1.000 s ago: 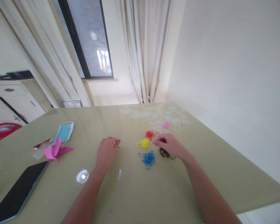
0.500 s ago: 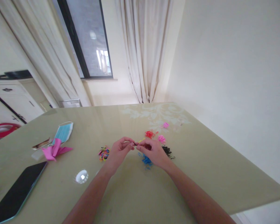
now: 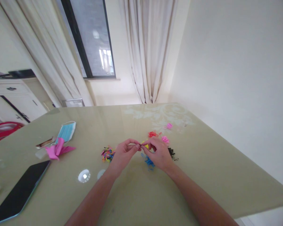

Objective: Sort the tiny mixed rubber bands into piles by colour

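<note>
My left hand [image 3: 124, 154] and my right hand [image 3: 158, 154] meet fingertip to fingertip above the table, both pinched on a tiny dark rubber band, mostly hidden by the fingers. A mixed multicoloured pile of rubber bands [image 3: 108, 154] lies just left of my left hand. Around my right hand are single-colour piles: red bands [image 3: 153, 134], pink bands [image 3: 165, 140], black bands [image 3: 171, 153] and blue bands [image 3: 149, 162]. Yellow bands [image 3: 145, 144] show only partly behind the fingers.
Farther back lies another pink bit [image 3: 169, 126]. On the left of the glossy table [image 3: 141, 201] are a dark phone [image 3: 21, 188], a pink folded paper bird [image 3: 58, 149], a blue face mask [image 3: 66, 131] and a thin brown packet [image 3: 44, 142]. A white wall borders the right.
My hands came together from apart: the left from beside the mixed pile, the right from the black bands. Since half a second ago they have stayed joined at the fingertips.
</note>
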Motion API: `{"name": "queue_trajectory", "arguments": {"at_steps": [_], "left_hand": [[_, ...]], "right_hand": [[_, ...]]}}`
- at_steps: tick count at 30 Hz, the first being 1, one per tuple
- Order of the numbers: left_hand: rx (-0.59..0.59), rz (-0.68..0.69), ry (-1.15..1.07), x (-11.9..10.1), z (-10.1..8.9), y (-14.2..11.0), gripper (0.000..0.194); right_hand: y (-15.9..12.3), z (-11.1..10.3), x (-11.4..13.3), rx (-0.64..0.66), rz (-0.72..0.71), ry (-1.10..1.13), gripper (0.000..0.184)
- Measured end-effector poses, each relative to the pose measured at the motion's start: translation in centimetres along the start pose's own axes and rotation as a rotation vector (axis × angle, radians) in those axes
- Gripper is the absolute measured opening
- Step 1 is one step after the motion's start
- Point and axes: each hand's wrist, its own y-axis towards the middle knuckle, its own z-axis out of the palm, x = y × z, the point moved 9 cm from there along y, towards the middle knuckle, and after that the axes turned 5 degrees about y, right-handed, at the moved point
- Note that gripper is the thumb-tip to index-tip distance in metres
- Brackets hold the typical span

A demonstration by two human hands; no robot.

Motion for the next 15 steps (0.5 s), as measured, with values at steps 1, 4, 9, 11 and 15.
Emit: {"name": "queue_trajectory", "arguments": {"at_steps": [1,4,9,11,15], "left_hand": [[0.014,0.002,0.005,0.0,0.1,0.0,0.042],[0.009,0.048,0.109,-0.4,-0.3,0.1,0.039],[-0.294,0.072,0.996,-1.5,-4.2,-0.6,0.022],[-0.315,-0.015,1.307,-1.3,-5.0,-0.8,0.025],[-0.187,-0.135,1.491,0.1,-5.4,-0.8,0.026]], "right_hand": [[0.1,0.0,-0.1,0.011,0.014,0.040,0.007],[0.3,-0.3,-1.2,0.046,0.164,0.288,0.013],[0.0,-0.6,-1.0,0.140,0.345,0.727,0.026],[0.0,-1.3,-0.4,0.126,0.333,0.804,0.026],[0.0,-2.3,0.4,0.138,0.302,0.842,0.027]]}}
